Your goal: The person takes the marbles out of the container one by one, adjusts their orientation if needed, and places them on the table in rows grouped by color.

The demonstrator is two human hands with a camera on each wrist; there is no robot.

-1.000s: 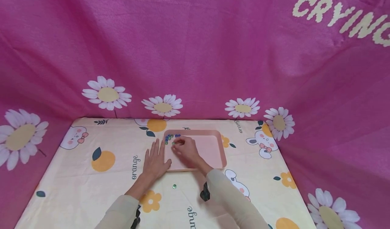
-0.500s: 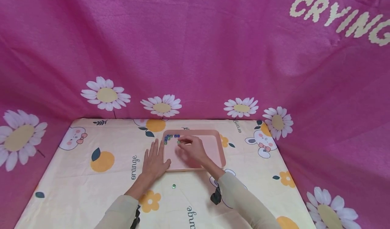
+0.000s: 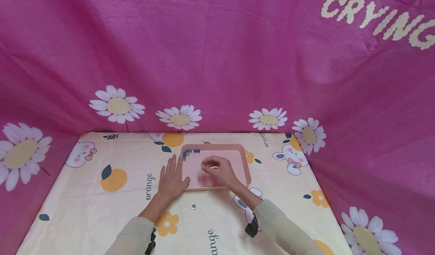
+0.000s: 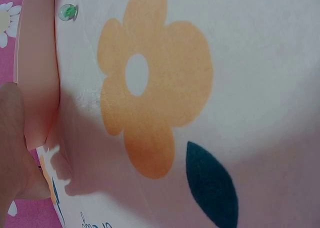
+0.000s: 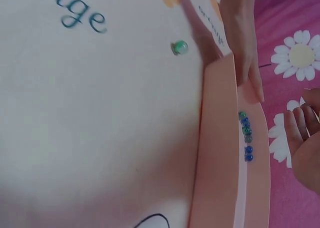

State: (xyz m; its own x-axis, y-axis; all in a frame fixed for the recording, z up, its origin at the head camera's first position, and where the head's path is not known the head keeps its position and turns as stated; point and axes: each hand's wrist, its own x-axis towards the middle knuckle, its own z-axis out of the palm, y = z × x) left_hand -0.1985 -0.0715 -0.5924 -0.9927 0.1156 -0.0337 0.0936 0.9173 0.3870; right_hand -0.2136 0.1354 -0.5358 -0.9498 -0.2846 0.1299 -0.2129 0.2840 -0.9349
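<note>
A pink rectangular tray (image 3: 234, 172) lies on the cloth, with several blue and green glass marbles (image 3: 188, 153) gathered in its far left corner. Over the tray's middle, my right hand (image 3: 220, 170) pinches a green marble (image 3: 202, 165) between thumb and fingertips. In the right wrist view the right hand (image 5: 306, 143) is partly cut off and its marble is not visible. My left hand (image 3: 172, 179) lies with straight fingers along the tray's left side, its thumb over the near left corner. In the left wrist view only part of the left hand (image 4: 12, 153) shows beside the tray wall (image 4: 40, 63).
One green marble (image 3: 193, 207) lies on the printed tablecloth (image 3: 85, 209) in front of the tray. Behind the table hangs a pink curtain (image 3: 217, 59) with daisies, which also runs along both sides.
My right hand has moved right and toward me, away from the marbles in the corner, with the green marble still pinched. The left hand has stayed in place.
</note>
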